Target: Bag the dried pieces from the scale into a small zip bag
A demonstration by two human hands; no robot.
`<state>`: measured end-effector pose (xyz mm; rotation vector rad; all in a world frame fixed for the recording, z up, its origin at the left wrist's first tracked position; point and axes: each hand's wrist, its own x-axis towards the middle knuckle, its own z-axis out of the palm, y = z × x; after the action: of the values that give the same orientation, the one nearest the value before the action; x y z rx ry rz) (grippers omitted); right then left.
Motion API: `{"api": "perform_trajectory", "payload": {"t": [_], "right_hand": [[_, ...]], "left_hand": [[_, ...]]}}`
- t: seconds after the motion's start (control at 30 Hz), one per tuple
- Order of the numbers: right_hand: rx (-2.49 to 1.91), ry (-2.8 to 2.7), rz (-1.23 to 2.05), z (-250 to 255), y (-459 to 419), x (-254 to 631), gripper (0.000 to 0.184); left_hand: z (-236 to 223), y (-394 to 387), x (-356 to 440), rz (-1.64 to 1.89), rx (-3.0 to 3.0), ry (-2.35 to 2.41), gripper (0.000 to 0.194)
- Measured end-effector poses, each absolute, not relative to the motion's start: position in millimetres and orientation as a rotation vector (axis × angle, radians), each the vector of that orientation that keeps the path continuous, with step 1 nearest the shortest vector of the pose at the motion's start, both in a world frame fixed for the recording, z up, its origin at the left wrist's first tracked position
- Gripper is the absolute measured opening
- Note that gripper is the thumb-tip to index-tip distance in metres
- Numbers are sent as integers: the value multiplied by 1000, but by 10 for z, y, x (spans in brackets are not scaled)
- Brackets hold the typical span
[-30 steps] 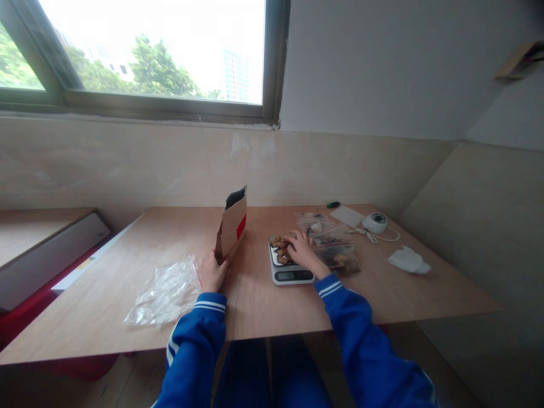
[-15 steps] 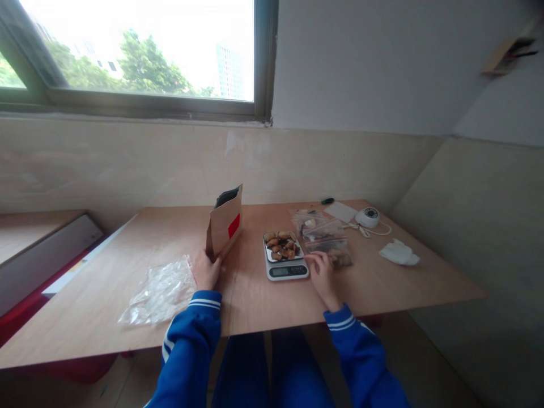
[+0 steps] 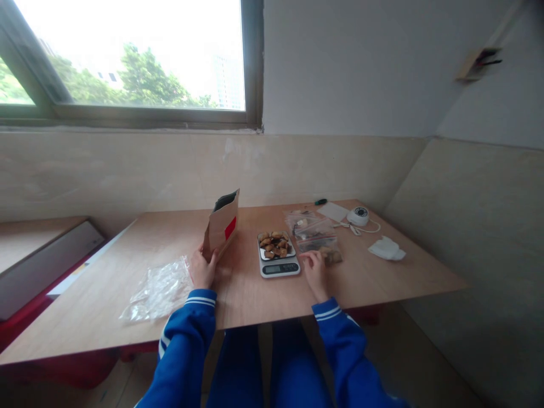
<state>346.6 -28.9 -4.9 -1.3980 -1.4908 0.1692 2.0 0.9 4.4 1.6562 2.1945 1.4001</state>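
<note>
My left hand (image 3: 203,268) is wrapped round the lower side of a brown kraft paper bag (image 3: 220,229). The bag stands upright with its dark top gaping and a red patch on its face. A white digital kitchen scale (image 3: 280,268) stands between my hands, its small display facing me. Several brown, glossy chunks (image 3: 274,245) lie on its plate; what they are I cannot make out. Close to the scale's right edge is my right hand (image 3: 314,271), fingers loosely bent and apart, with nothing visible in them. Behind that hand lies a zip bag (image 3: 331,253) of brownish pieces.
A crumpled clear plastic bag (image 3: 159,289) lies at the left. More zip bags (image 3: 308,222), a white sheet (image 3: 334,212), a dark green-handled tool (image 3: 321,202), a white dome camera (image 3: 357,216) with its cable and a white crumpled tissue (image 3: 386,249) occupy the right side of the table (image 3: 255,309).
The view has turned slightly, shifting the scene a little left. My left hand still grips the paper bag, and my right hand stays beside the scale.
</note>
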Motion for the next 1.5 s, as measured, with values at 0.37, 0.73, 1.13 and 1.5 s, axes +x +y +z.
{"api": "perform_trajectory", "payload": {"t": [0.37, 0.73, 1.13, 1.5], "right_hand": [[-1443, -1869, 62, -9, -321, 3297, 36], [-1452, -1884, 31, 61, -121, 3353, 36], [-1505, -2020, 21, 341, 52, 3339, 16], [-1466, -2020, 82, 238, -4, 3172, 17]], "left_hand": [[105, -360, 45, 1513, 1635, 2264, 42], [-24, -798, -306, 1001, 1929, 2289, 29], [-145, -828, -332, 998, 1979, 2199, 26], [-120, -845, -316, 997, 1990, 2212, 25]]}}
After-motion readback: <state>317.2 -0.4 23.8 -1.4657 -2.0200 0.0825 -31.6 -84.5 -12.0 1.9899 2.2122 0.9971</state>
